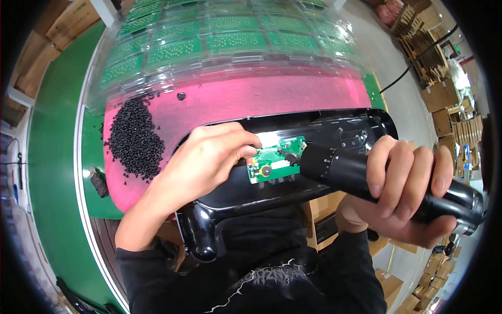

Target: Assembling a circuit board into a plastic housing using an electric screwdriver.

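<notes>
A green circuit board (282,170) with a round component lies inside a long, glossy black plastic housing (246,201). At the board's upper left corner, my left hand (209,152) has its thumb and fingertips pinched together; whatever is between them is hidden. My right hand (408,183) wraps around a thick black cylindrical power screwdriver (340,170) and holds it tilted, its front end over the board's right side. The tool's very tip is hard to make out against small dark parts on the board.
A pile of small black screws (133,138) lies on the left of the pink mat (209,97), with one small round black part (181,96) apart from it. Clear plastic trays (219,55) of green boards fill the back. Cardboard boxes (439,97) stand at the right.
</notes>
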A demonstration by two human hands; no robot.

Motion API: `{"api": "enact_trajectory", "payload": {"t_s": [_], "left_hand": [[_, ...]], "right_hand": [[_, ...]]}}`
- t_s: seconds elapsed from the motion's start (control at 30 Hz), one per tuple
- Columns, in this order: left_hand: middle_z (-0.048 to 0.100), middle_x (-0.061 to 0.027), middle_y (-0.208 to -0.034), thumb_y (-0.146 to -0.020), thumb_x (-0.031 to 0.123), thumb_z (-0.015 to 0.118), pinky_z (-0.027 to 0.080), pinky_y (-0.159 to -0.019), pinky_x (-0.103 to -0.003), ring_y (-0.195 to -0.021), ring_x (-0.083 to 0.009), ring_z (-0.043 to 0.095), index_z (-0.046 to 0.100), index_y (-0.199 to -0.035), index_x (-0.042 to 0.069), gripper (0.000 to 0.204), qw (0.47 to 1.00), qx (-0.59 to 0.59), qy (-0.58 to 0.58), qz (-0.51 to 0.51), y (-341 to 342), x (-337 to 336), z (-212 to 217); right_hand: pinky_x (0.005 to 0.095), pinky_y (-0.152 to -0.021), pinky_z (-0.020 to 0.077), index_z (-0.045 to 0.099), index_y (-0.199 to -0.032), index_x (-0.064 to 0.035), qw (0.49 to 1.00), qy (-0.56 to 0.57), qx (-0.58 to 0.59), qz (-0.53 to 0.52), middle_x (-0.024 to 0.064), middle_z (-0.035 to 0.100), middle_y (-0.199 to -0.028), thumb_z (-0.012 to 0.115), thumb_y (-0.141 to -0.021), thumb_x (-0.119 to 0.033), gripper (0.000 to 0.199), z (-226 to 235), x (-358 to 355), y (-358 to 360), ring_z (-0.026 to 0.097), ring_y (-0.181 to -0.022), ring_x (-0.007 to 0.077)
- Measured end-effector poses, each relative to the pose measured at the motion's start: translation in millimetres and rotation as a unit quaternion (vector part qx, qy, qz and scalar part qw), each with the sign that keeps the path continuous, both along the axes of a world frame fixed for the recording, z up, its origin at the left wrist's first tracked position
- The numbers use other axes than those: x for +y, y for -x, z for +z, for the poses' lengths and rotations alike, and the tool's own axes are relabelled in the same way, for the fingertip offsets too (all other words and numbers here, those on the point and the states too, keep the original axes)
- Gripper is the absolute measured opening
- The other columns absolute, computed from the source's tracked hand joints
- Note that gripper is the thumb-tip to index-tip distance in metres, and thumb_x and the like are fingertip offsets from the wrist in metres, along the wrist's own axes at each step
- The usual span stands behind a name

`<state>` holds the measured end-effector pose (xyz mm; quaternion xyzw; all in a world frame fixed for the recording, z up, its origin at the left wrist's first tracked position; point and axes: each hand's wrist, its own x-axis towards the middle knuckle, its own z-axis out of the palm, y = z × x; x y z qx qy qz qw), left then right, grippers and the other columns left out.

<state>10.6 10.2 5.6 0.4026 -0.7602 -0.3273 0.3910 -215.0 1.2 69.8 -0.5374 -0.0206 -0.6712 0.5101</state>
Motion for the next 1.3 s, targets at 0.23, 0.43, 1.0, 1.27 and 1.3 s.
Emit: {"api": "enact_trajectory", "payload": {"t_s": [0.23,0.43,1.0,1.27,1.3], "left_hand": [[0.064,-0.0092,-0.082,-0.083,0.003,0.070,0.051,-0.067,-0.035,-0.074,-0.0272,0.063,0.063,-0.086,-0.001,0.009,0.994,-0.105,0.001,0.006,-1,1,6],[0.071,-0.0077,-0.086,-0.079,0.011,0.075,0.053,-0.065,-0.036,-0.073,-0.0250,0.064,0.067,-0.086,0.003,0.013,0.991,-0.088,0.056,-0.078,-1,-2,-2],[0.075,-0.0083,-0.096,-0.077,0.006,0.074,0.058,-0.063,-0.035,-0.080,-0.0270,0.073,0.068,-0.084,0.000,0.010,0.985,-0.150,-0.024,-0.081,-5,0,0],[0.074,-0.0094,-0.092,-0.077,0.008,0.074,0.057,-0.060,-0.034,-0.077,-0.0271,0.072,0.069,-0.085,0.001,0.012,0.986,-0.152,-0.009,-0.073,-7,1,-5],[0.074,-0.0091,-0.089,-0.077,0.010,0.075,0.056,-0.059,-0.034,-0.075,-0.0267,0.072,0.070,-0.086,0.003,0.013,0.987,-0.145,0.011,-0.065,-5,0,-6]], "right_hand": [[0.0282,-0.053,0.0381,0.049,-0.103,-0.0071,0.971,-0.100,0.209,-0.055,-0.0019,0.049,-0.065,0.060,-0.092,-0.045,0.041,-16,-19,18,0.044,-0.049,0.0105],[0.0290,-0.054,0.0371,0.049,-0.102,-0.0072,0.967,-0.112,0.215,-0.077,-0.0012,0.048,-0.063,0.057,-0.093,-0.045,0.040,-30,-29,25,0.041,-0.049,0.0105],[0.0255,-0.048,0.0337,0.046,-0.094,-0.0070,0.928,-0.063,0.367,-0.028,-0.0017,0.043,-0.059,0.059,-0.092,-0.041,0.036,-16,-53,15,0.038,-0.046,0.0087],[0.0270,-0.052,0.0371,0.050,-0.102,-0.0065,0.946,-0.117,0.302,-0.024,-0.0023,0.047,-0.062,0.062,-0.090,-0.045,0.042,-24,-40,5,0.041,-0.049,0.0089],[0.0270,-0.052,0.0371,0.050,-0.102,-0.0065,0.946,-0.114,0.301,-0.023,-0.0023,0.047,-0.062,0.062,-0.090,-0.045,0.042,-23,-38,6,0.041,-0.049,0.0089]]}}
